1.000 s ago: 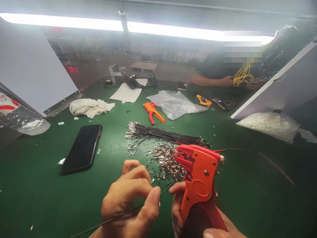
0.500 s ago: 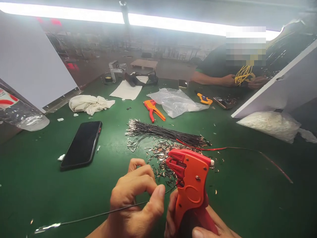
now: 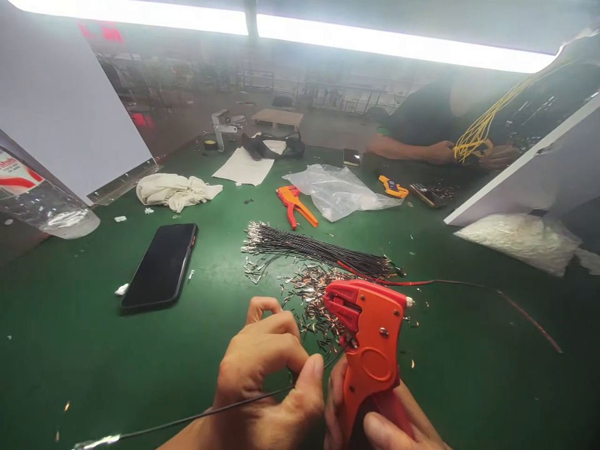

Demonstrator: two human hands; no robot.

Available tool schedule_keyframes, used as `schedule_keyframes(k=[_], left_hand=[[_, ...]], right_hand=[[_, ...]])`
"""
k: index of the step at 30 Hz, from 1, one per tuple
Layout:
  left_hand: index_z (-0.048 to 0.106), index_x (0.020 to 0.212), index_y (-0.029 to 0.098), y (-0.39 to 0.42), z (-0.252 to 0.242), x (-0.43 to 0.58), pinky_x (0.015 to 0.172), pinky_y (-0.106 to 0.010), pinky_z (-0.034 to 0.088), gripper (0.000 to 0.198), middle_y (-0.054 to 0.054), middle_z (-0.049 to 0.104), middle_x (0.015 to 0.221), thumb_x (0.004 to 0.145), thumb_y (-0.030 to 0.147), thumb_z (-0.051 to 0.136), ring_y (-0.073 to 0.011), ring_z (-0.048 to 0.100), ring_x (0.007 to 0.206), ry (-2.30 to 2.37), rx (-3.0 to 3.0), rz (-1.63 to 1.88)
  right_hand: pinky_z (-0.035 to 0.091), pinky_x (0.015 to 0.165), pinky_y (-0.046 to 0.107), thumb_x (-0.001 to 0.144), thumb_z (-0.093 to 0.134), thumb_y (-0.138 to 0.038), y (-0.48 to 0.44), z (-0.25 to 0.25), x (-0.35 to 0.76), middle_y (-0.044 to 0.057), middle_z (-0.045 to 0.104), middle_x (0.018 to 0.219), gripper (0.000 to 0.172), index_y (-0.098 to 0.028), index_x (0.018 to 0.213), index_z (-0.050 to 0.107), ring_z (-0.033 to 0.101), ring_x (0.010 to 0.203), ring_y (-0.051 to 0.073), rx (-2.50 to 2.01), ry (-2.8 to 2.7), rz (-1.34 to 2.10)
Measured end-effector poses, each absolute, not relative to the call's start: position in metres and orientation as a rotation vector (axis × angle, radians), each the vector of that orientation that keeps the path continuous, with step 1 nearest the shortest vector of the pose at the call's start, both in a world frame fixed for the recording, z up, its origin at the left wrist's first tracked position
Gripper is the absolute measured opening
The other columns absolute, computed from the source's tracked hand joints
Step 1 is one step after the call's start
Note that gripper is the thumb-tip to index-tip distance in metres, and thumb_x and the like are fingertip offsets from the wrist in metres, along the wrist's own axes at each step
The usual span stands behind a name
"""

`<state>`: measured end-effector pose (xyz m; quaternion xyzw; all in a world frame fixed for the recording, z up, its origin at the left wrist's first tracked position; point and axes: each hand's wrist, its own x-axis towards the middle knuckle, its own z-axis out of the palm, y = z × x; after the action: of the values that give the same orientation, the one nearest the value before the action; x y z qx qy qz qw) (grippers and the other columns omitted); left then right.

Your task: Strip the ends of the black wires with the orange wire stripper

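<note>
My left hand (image 3: 272,375) pinches a thin black wire (image 3: 201,414) between thumb and finger. One end of the wire, with a shiny metal tip, trails to the lower left; the other reaches toward the cutter notch below the jaws of the wire stripper. That red and orange wire stripper (image 3: 372,350) stands upright in my right hand (image 3: 389,425), whose fingers wrap round its handles. Behind it lies a heap of short wire offcuts (image 3: 314,294). Beyond the heap rests a bundle of black wires (image 3: 314,247) with metal terminals at the left ends.
A black phone (image 3: 159,265) lies on the green table at left, near a white cloth (image 3: 175,190) and a clear bottle (image 3: 51,203). Farther back are a second stripper (image 3: 296,206) and a plastic bag (image 3: 340,194). Across the table, a co-worker's hands (image 3: 443,152) hold yellow wires.
The view has shifted slightly, so most things sit a little farther right. The black wire's near end now meets the stripper's lower notch, and the stripper's handles look squeezed closer together.
</note>
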<state>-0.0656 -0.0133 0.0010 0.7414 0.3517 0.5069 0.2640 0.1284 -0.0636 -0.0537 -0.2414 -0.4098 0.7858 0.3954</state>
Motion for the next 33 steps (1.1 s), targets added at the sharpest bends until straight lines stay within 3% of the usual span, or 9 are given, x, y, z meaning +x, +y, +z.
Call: schedule_keyframes(k=[9, 17, 28, 33], left_hand=[[0.044, 0.061, 0.019, -0.015, 0.002, -0.063, 0.073, -0.034, 0.038, 0.025, 0.008, 0.038, 0.057, 0.08, 0.004, 0.05, -0.0077, 0.04, 0.051, 0.984, 2.016, 1.412], [0.045, 0.058, 0.02, -0.015, 0.001, -0.062, 0.073, -0.036, 0.038, 0.025, 0.008, 0.04, 0.053, 0.079, 0.007, 0.052, -0.0091, 0.04, 0.049, 1.023, 2.006, 1.394], [0.046, 0.061, 0.021, -0.015, 0.0, -0.063, 0.075, -0.036, 0.038, 0.024, 0.009, 0.041, 0.053, 0.078, 0.006, 0.053, -0.009, 0.041, 0.048, 1.003, 2.057, 1.365], [0.048, 0.063, 0.021, -0.015, -0.001, -0.063, 0.078, -0.037, 0.038, 0.024, 0.008, 0.046, 0.052, 0.08, 0.006, 0.054, -0.0097, 0.044, 0.049, 0.989, 2.069, 1.339]], right_hand=[[0.045, 0.067, 0.03, 0.088, 0.068, -0.05, -0.066, -0.041, 0.125, 0.005, 0.063, 0.078, 0.039, -0.014, 0.097, 0.058, 0.06, 0.07, 0.015, -0.809, -0.913, 1.994], [0.045, 0.061, 0.027, 0.091, 0.06, -0.053, -0.065, -0.052, 0.124, 0.004, 0.06, 0.073, 0.04, -0.014, 0.092, 0.055, 0.059, 0.064, 0.014, -0.812, -1.064, 1.927], [0.031, 0.049, 0.023, 0.083, 0.058, -0.069, -0.062, -0.039, 0.126, -0.002, 0.049, 0.058, 0.053, -0.017, 0.076, 0.052, 0.044, 0.049, 0.009, -1.057, -1.176, 1.886], [0.031, 0.051, 0.025, 0.081, 0.061, -0.07, -0.064, -0.037, 0.128, -0.002, 0.05, 0.058, 0.053, -0.018, 0.075, 0.053, 0.043, 0.051, 0.011, -1.134, -1.083, 1.889]])
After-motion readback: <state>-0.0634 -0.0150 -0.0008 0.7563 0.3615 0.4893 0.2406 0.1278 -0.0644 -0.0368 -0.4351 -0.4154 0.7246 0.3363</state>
